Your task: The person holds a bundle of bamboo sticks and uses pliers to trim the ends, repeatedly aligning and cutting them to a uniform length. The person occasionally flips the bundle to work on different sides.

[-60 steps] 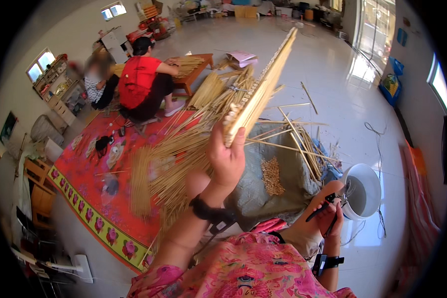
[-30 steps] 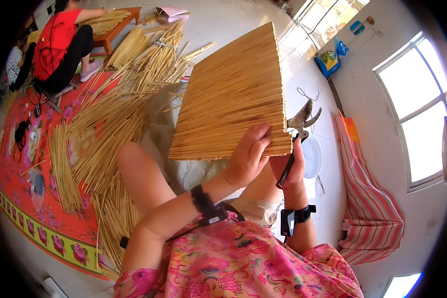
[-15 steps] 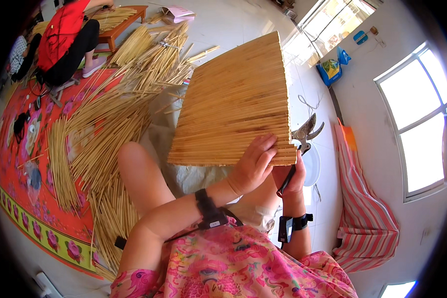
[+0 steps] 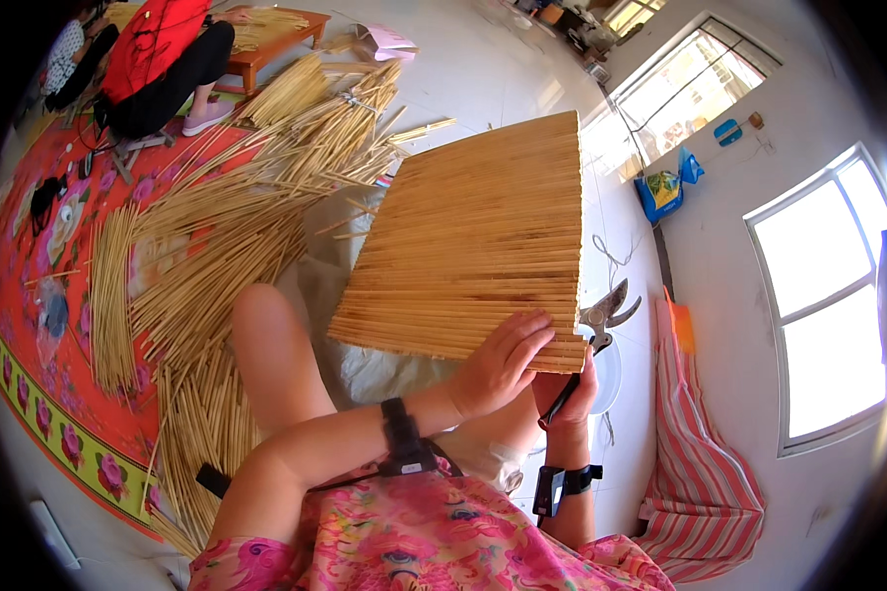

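Observation:
A stiff square panel of straw-coloured stalks [image 4: 473, 227], laid side by side, is held upright and slightly tilted in front of me. My left hand [image 4: 508, 364] grips its lower edge near the right corner, with the fingers lying over the face. At that corner, my right hand [image 4: 572, 394] is closed round the dark handle of a pair of pruning shears [image 4: 606, 315]. The shears' blades stand apart and point up beside the panel's right edge, which looks uneven near the bottom. Part of the right hand is hidden behind the panel.
Loose stalks [image 4: 217, 246] cover much of the red floral mat [image 4: 30, 325] on my left. A person in red [image 4: 158, 49] sits by a low wooden table [image 4: 296, 34]. A whitish basin [image 4: 609, 374] stands behind the shears; a striped cloth [image 4: 705, 492] hangs at the right wall.
My view has tilted, so the panel, both hands and the room sit lower in the picture. Both hands keep their holds, and the shears' blades remain apart.

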Demonstrator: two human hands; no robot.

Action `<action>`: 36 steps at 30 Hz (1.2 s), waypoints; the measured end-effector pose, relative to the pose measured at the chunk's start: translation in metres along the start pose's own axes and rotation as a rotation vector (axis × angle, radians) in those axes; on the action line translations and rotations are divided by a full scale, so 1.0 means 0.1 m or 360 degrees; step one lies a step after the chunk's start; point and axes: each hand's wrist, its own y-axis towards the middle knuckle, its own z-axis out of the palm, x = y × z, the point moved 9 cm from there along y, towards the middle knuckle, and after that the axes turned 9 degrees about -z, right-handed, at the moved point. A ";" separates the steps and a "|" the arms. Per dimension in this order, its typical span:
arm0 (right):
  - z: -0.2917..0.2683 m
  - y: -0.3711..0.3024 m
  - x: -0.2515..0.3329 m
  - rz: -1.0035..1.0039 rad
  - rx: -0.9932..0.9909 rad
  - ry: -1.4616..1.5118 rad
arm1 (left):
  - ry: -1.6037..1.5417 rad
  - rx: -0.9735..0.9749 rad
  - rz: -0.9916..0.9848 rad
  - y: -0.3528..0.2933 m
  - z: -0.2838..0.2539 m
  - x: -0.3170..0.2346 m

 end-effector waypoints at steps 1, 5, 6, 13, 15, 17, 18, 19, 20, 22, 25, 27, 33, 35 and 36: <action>0.01 0.01 0.01 0.0003 -0.0004 0.0002 | 0.0000 -0.0007 -0.0031 0.01 -0.01 0.01; 0.00 0.03 -0.01 -0.0003 -0.0038 0.0019 | 0.0143 -0.0031 -0.0105 0.02 -0.04 -0.01; -0.02 0.03 0.00 -0.0009 -0.0025 0.0021 | 0.0169 -0.0028 -0.0096 0.02 -0.03 0.00; 0.09 0.02 0.00 -0.0023 0.0066 0.0049 | 0.0322 -0.0044 -0.0058 0.02 -0.08 -0.06; 0.10 0.02 -0.01 -0.0018 0.0015 0.0064 | 0.0385 -0.0052 -0.0019 0.03 -0.12 -0.11; 0.32 0.04 0.00 -0.0054 0.0089 0.0029 | 0.0453 -0.0097 0.0075 0.09 -0.21 -0.17; 0.42 0.05 0.01 -0.0082 0.0126 0.0017 | 0.0430 -0.0140 0.0079 0.13 -0.29 -0.16; 0.39 0.06 -0.03 -0.0018 0.0184 0.0080 | 0.0404 -0.0182 0.0084 0.16 -0.40 -0.16; 0.42 0.10 -0.05 -0.0028 0.0257 0.0007 | 0.0386 -0.0227 0.0103 0.24 -0.53 -0.15; 0.44 0.12 -0.05 -0.0068 0.0374 -0.0138 | 0.0327 -0.0406 0.0069 0.43 -0.91 -0.14; 0.33 0.08 -0.06 -0.0166 0.0351 -0.0174 | 0.0171 -0.0612 -0.0042 0.61 -1.48 -0.19; 0.34 -0.01 -0.06 -0.0188 0.0372 -0.0268 | 0.0059 -0.0740 0.0055 0.66 -1.80 -0.33; 0.03 -0.14 0.02 -0.0304 0.0195 -0.0276 | -0.0282 -0.0458 -0.0278 0.59 -2.25 -0.34; -0.05 -0.15 0.08 -0.0407 0.0172 -0.0199 | -0.0380 -0.0416 -0.0370 0.49 -2.29 -0.28; -0.06 -0.17 0.10 -0.0394 0.0161 -0.0228 | -0.0434 -0.0396 -0.0415 0.44 -2.30 -0.25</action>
